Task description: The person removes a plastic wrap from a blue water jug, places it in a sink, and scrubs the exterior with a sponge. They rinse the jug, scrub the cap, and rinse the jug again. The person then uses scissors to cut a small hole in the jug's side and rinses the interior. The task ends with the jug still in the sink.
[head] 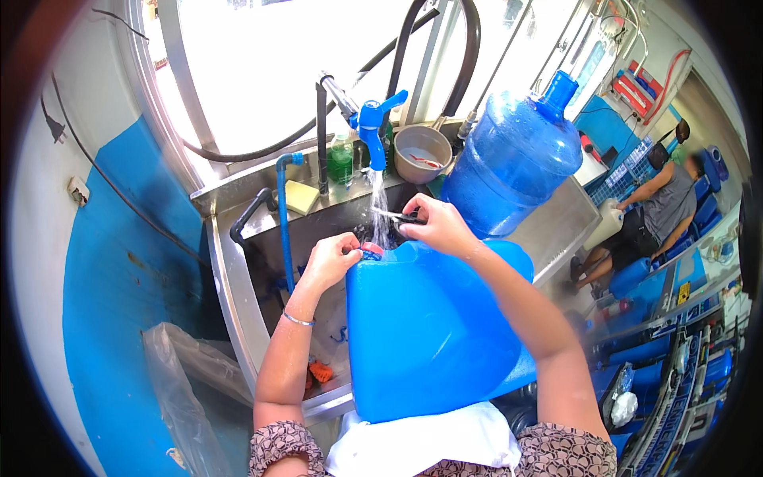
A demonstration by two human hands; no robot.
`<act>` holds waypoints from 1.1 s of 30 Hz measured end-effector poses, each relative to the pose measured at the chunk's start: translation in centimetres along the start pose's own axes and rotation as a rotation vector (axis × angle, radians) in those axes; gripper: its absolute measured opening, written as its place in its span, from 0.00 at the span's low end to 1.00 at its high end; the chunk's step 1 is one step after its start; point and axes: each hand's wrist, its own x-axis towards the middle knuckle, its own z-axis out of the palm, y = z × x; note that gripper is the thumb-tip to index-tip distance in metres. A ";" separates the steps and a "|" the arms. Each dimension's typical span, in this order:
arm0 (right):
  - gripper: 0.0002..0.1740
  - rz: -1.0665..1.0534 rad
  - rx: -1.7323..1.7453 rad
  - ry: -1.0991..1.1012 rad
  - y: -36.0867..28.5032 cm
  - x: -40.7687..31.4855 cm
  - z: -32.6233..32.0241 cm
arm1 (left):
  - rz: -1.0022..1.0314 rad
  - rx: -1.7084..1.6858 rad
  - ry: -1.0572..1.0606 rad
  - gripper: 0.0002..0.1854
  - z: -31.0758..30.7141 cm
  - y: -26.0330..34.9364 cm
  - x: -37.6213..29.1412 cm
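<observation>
A large blue plastic jug [432, 334] lies tilted before me across the front of a stainless steel sink [238, 322]. At its upper left corner, the fingers of my left hand [331, 259] pinch a reddish cap with a blue part [372, 250]. My right hand [440, 223] grips a slim black-handled tool [411, 219], its pale end in the running water; whether it is a brush or a blade I cannot tell. Water [378, 200] pours from a blue-handled tap [372, 128] above both hands and splashes behind the jug.
A clear blue water bottle [509, 161] stands right of the tap, beside a grey dipper [422, 152]. A yellow sponge [301, 197] and a green liquid bottle [341, 160] rest on the ledge. A blue pipe [285, 226] rises at left. Another person [661, 203] sits at far right.
</observation>
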 end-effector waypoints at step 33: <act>0.26 -0.027 0.047 0.081 4.5 0.7 4.1 | 0.614 0.112 0.135 0.05 0.8 -2.1 0.6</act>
